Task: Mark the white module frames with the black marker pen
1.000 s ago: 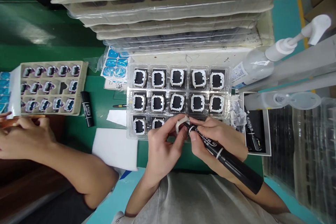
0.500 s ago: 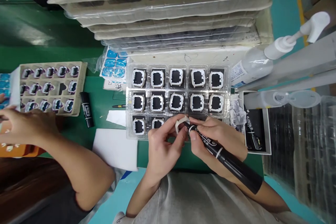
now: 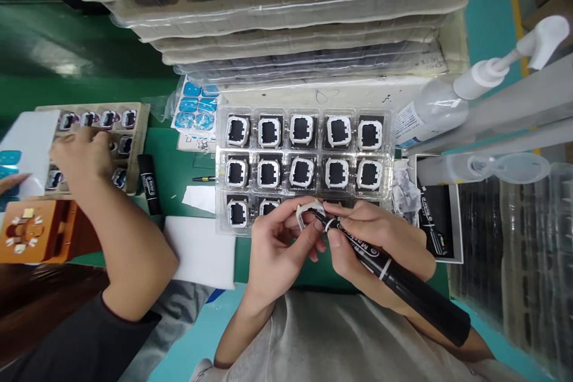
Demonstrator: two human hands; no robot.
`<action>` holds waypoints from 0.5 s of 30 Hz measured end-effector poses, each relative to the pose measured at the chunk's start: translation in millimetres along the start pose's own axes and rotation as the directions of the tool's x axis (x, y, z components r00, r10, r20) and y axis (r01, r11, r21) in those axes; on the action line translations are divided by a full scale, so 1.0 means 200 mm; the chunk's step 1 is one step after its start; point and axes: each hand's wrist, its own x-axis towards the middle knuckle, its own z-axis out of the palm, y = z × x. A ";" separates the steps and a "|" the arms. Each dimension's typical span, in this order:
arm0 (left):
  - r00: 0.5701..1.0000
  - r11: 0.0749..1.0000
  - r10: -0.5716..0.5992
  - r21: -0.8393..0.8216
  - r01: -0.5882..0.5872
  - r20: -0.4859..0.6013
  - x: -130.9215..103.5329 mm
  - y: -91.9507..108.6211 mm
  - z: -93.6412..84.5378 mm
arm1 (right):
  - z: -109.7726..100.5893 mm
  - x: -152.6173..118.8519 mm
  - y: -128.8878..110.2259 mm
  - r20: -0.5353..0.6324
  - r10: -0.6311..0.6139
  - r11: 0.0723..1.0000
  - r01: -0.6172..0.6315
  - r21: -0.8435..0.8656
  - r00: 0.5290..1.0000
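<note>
Between the fingertips of my left hand (image 3: pixel 278 250) is a small white square frame (image 3: pixel 303 210) with rounded corners, tilted up on edge. My right hand (image 3: pixel 380 239) grips a black marker pen (image 3: pixel 403 286), its tip at the inside of the frame's rim. Whether the tip touches the rim I cannot tell. Just beyond both hands lies a clear plastic tray (image 3: pixel 219 191) with rows of similar white frames (image 3: pixel 301 173), each over a black insert. My hands hide part of the tray's nearest row.
At left, a co-worker's hand (image 3: pixel 85 155) reaches over a beige tray (image 3: pixel 142 131) of parts, near an orange fixture (image 3: pixel 36 230). Another marker (image 3: pixel 148 185) lies between us. Stacked trays (image 3: pixel 286 6) stand behind; a pump bottle (image 3: pixel 430 110) and an open box (image 3: pixel 455 227) stand right.
My right hand and the marker have shifted slightly right and down, while the frame stays in my left fingers. The co-worker's hand has moved from the orange fixture to the beige tray.
</note>
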 end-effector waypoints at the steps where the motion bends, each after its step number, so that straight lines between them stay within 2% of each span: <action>1: 1.000 1.000 -0.009 -0.024 0.009 -0.003 0.00 0.00 0.00 | 0.00 0.00 0.00 -0.002 -0.003 1.000 0.003 0.012 1.000; 8: 0.998 0.992 -0.055 -0.115 0.055 0.000 0.00 0.02 0.02 | 0.00 0.00 0.00 0.002 0.009 0.998 -0.009 0.060 1.000; 13: 0.996 0.979 -0.086 -0.185 0.089 0.020 0.00 0.02 0.01 | 0.00 0.01 -0.01 -0.043 0.061 0.991 -0.055 0.124 0.997; 15: 0.996 0.975 -0.085 -0.202 0.088 0.023 -0.01 0.01 0.01 | -0.03 0.00 0.00 0.004 0.087 0.984 -0.086 0.157 0.996</action>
